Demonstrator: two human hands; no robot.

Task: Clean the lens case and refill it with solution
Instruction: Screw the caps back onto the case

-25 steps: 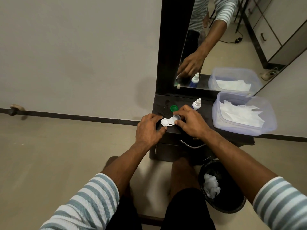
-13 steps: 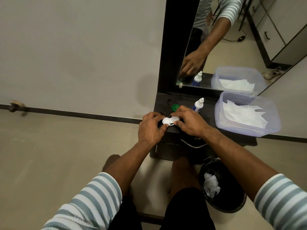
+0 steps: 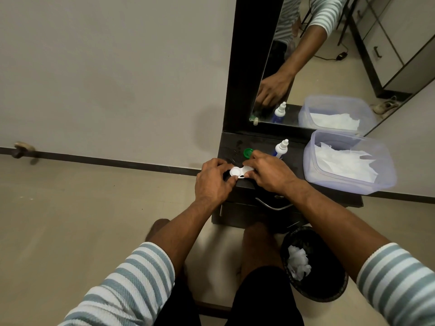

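Steadying the white lens case (image 3: 241,171) on the dark shelf (image 3: 296,150), left hand (image 3: 213,182) pinches one end while right hand (image 3: 270,175) pinches the other, solution bottle (image 3: 281,149) near for refilling.

tub (image 3: 348,182) crowds right, left seemingly free

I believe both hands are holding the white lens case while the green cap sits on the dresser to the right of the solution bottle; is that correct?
Not quite: the head view shows the green cap left of the solution bottle. Left hand and right hand do hold the white lens case.
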